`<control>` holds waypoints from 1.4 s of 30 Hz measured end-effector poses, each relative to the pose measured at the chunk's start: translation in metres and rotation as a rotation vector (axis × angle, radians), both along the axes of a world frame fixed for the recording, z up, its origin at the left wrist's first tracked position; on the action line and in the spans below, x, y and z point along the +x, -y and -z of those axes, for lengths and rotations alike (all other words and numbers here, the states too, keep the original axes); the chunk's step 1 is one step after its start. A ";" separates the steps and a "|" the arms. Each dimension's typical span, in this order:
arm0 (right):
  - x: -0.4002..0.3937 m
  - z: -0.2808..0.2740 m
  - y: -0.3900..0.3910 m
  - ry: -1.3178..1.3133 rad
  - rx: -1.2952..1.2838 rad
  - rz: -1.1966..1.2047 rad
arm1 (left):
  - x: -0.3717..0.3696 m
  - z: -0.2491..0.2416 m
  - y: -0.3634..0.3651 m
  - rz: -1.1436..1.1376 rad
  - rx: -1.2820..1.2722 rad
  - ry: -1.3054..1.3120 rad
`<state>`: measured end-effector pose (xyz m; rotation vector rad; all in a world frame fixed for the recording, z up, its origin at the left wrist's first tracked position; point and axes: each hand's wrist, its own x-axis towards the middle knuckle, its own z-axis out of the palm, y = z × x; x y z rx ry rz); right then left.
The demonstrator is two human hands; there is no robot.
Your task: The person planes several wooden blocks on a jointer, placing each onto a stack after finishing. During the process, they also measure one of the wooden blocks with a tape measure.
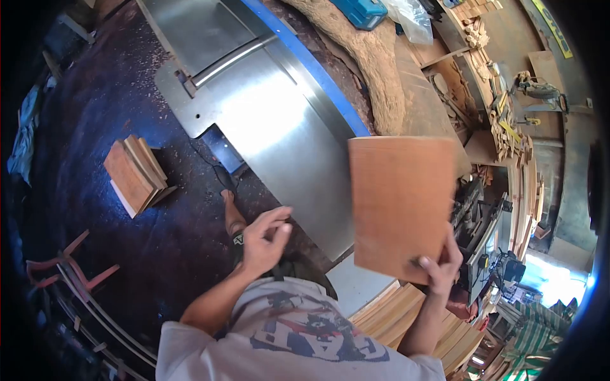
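Observation:
A flat reddish-brown wooden board (pixel 401 197) is held up by its lower right corner in my right hand (pixel 440 265). The thumb lies on its face, and the other fingers go round the edge. My left hand (pixel 265 240) hovers apart from the board, in front of my body, with nothing in it and its thumb away from the fingers. Between the two hands and beyond them stretches the shiny metal bed of a planer-like machine (pixel 273 152). The board hides part of that bed's right side.
Several boards lean together in a stack (pixel 135 171) on the dark, shaving-strewn floor. Light wooden planks (pixel 397 317) lie beside my right side. A rough log slab (pixel 375 70) and a teal tool case (pixel 362 11) are beyond the machine. A reddish chair (pixel 79 273) stands lower left.

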<state>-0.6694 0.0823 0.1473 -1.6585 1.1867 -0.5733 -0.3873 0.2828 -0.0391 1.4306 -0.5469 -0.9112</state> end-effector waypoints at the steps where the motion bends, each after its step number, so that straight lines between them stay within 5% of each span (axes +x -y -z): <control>1: 0.011 0.007 -0.002 -0.079 -0.014 -0.012 | 0.001 -0.024 0.014 0.073 -0.030 -0.002; 4: 0.060 0.027 0.014 -0.286 -0.503 -0.444 | -0.012 -0.073 0.064 0.242 -0.061 -0.135; 5: 0.074 0.034 0.019 -0.320 -0.605 -0.520 | -0.017 -0.077 0.085 0.280 0.021 0.014; 6: 0.081 0.044 0.027 -0.305 -0.605 -0.502 | -0.024 -0.074 0.106 0.310 0.104 0.161; 11: 0.096 0.079 0.061 -0.329 -0.739 -0.500 | -0.063 -0.044 0.185 0.085 -0.010 -0.032; 23: 0.177 0.087 0.088 -0.398 -0.782 -0.560 | -0.009 -0.014 0.211 -0.178 -0.033 0.039; 42: 0.318 0.082 0.122 -0.418 -0.673 -0.647 | 0.137 -0.042 0.233 -0.155 -0.163 -0.153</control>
